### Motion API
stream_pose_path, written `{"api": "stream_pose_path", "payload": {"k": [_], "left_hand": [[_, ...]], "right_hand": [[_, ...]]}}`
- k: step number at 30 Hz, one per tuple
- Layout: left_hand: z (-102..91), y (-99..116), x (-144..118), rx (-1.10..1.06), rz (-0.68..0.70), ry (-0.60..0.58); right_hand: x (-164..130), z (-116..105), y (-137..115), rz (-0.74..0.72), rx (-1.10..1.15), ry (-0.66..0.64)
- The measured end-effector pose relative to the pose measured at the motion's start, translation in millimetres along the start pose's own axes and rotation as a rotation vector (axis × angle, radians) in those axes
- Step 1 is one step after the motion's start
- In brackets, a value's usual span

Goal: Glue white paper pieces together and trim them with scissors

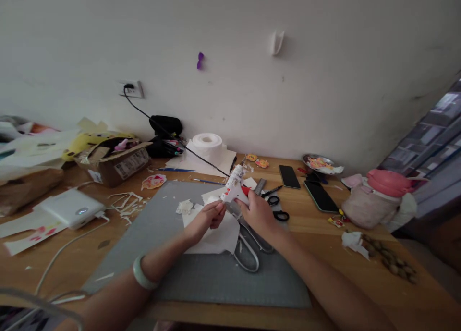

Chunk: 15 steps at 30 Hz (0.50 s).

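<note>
The right hand (pixel 256 212) gripped a white glue gun (pixel 235 187); the left hand (pixel 208 217), at its nine o'clock, pinched something small over white paper (pixel 216 235) on the grey mat (pixel 201 273).

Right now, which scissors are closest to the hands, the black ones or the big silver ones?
The big silver scissors: they lie on the grey mat just below the right hand. The small black-handled scissors lie further right, on the wood.

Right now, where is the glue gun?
In the head view the glue gun sits centre frame in the right hand, above the grey mat, beside the left hand.
</note>
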<state>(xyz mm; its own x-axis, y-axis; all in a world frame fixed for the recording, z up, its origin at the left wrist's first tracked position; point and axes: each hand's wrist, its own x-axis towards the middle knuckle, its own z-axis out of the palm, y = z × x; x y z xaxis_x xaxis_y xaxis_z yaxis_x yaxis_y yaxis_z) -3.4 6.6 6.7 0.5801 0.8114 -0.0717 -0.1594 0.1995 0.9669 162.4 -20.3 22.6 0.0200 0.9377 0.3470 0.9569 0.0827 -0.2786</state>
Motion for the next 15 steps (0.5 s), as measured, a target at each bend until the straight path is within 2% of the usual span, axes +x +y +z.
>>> {"api": "stream_pose_path", "payload": {"k": [6,15], "left_hand": [[-1.5,-6.3,-0.4,-0.042,-0.05,0.021],[-0.9,-10.9,0.4,-0.114,-0.102,0.029]], "right_hand": [[-4.0,-5.7,-9.1,-0.014,-0.169,-0.085],[-7.4,6.4,-0.3,-0.05,-0.144,-0.088]]}}
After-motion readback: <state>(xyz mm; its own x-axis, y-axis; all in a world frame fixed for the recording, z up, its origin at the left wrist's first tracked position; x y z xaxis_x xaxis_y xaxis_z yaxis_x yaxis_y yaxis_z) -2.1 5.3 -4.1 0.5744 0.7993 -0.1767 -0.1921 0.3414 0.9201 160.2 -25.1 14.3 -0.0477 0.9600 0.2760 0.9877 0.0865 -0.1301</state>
